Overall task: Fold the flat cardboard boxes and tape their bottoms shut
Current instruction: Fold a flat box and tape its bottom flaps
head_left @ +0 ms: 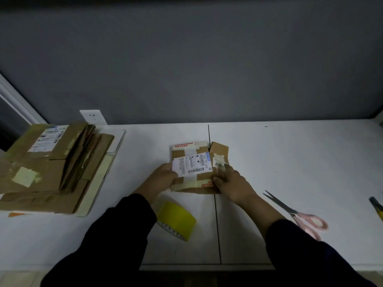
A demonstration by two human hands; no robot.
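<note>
A small brown cardboard box with a white shipping label and old tape strips lies in the middle of the white table. My left hand grips its left edge, thumb on the label. My right hand holds its right side, fingers curled over a side flap. A yellow tape roll lies on the table just below my left wrist. A stack of flattened cardboard boxes sits at the left.
Pink-handled scissors lie to the right of my right forearm, blades pointing up-left. A dark and yellow tool pokes in at the right edge. A grey wall with a white socket backs the table.
</note>
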